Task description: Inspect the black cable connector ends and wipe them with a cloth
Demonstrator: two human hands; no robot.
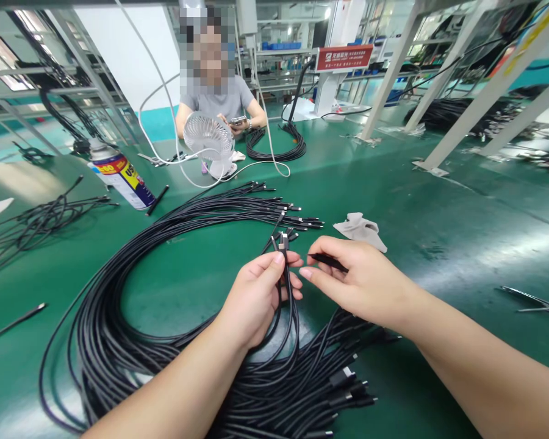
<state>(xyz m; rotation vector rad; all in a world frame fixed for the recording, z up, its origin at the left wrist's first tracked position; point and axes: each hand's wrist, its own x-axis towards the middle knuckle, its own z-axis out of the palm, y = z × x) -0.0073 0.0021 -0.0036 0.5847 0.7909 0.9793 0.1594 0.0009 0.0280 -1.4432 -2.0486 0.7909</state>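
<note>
My left hand (265,286) pinches several black USB cables (289,277) just below their plugs, which point up with metal tips showing. Close on its right, my right hand (361,274) is closed around a slim black pointed tool (327,261) that looks like tweezers; its rear part is hidden in the palm. The two hands' fingertips nearly meet. Around and under my forearms lies a large looped bundle of black cables (114,292), with one set of plug ends behind my left hand and another at the lower right.
A spray can (123,177) stands tilted at the left, beside loose cables (41,225). A white fan (209,139) and another cable coil (279,146) are near a seated person (219,97) opposite. A grey cloth (360,228) and metal tweezers (533,300) lie right on the green table (462,244).
</note>
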